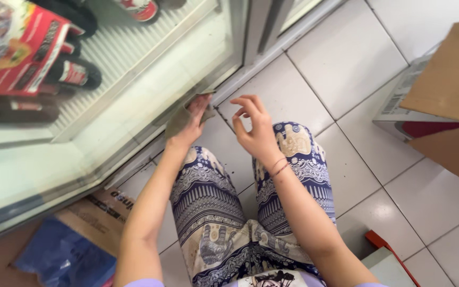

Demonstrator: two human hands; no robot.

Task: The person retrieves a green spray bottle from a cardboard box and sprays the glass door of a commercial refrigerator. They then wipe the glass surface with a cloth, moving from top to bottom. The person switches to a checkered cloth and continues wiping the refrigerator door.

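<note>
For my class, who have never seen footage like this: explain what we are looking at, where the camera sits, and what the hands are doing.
There is one picture, taken by a camera worn on a person's head, looking down at their own arms and patterned trousers as they crouch on a white tiled floor. The left hand presses a small brownish cloth against the bottom edge of a glass fridge door. The right hand hovers beside it, open and empty. Dark bottles lie behind the glass. A cardboard box stands to the right.
</note>
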